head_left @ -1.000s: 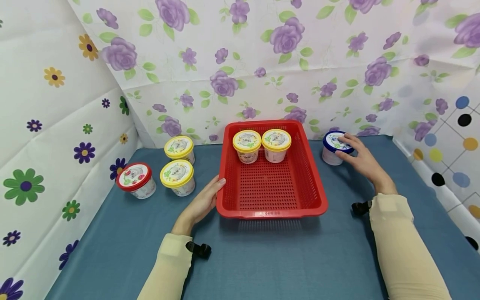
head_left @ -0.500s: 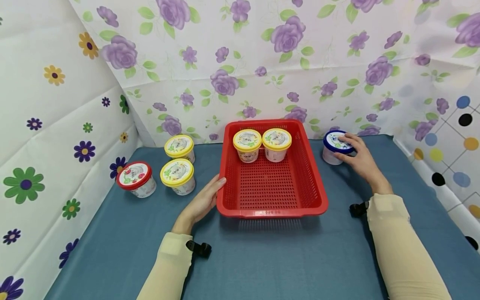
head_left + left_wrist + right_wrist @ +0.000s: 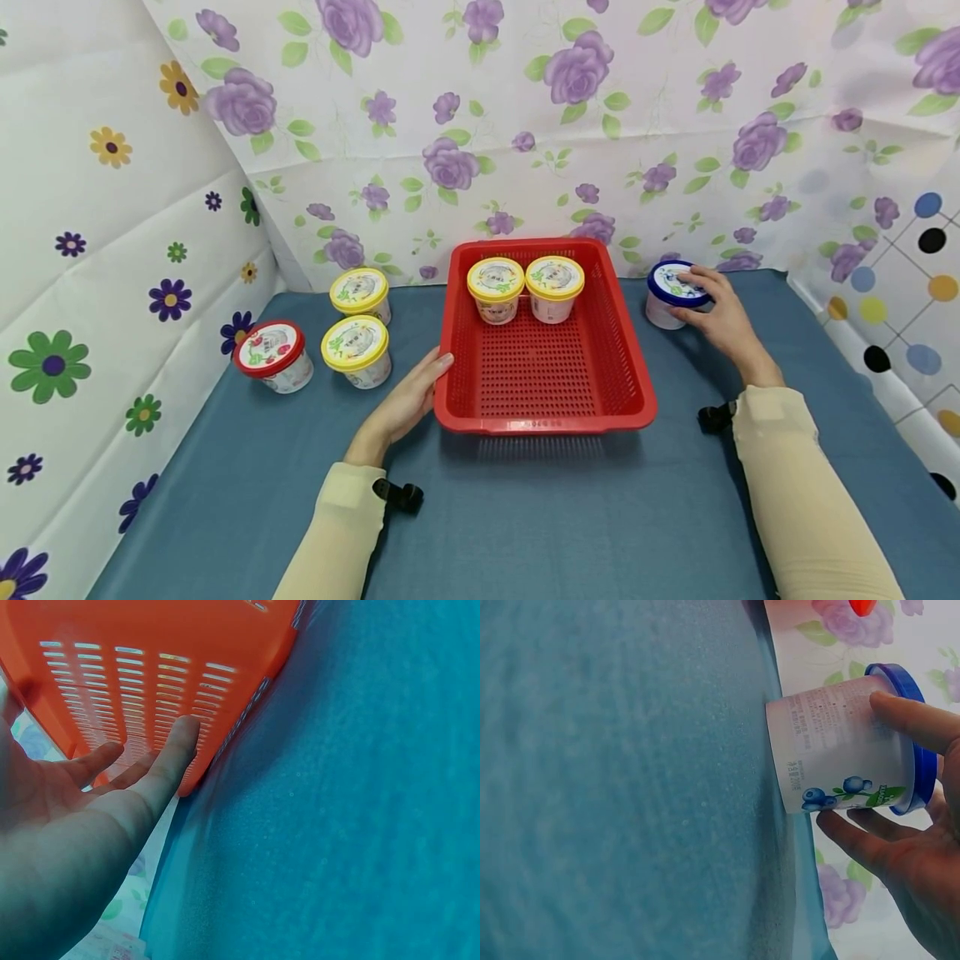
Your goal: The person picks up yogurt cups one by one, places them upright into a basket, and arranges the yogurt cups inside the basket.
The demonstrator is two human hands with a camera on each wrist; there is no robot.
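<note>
My left hand (image 3: 401, 402) holds the left side of a red plastic basket (image 3: 546, 426), thumb at the rim. In the left wrist view its fingers lie fairly straight against the basket's slotted outer wall (image 3: 150, 675). Two yellow-lidded cups, a left one (image 3: 496, 283) and a right one (image 3: 555, 283), stand upright at the basket's far end. On the right, my right hand (image 3: 725, 325) grips a blue-lidded cup (image 3: 660, 310) upright on the table. The right wrist view shows blueberries printed on this cup (image 3: 840, 742), with thumb and fingers on opposite sides of it.
Left of the basket stand a red-lidded cup (image 3: 273, 358) and two more yellow-lidded cups, one nearer (image 3: 356, 350) and one behind (image 3: 360, 293). A blue cloth (image 3: 525, 525) covers the table. A flowered sheet (image 3: 517, 183) hangs along the back edge.
The right wrist has shifted slightly left while the fingers stay on the blue-lidded cup. The left hand, the basket and the other cups keep their places.
</note>
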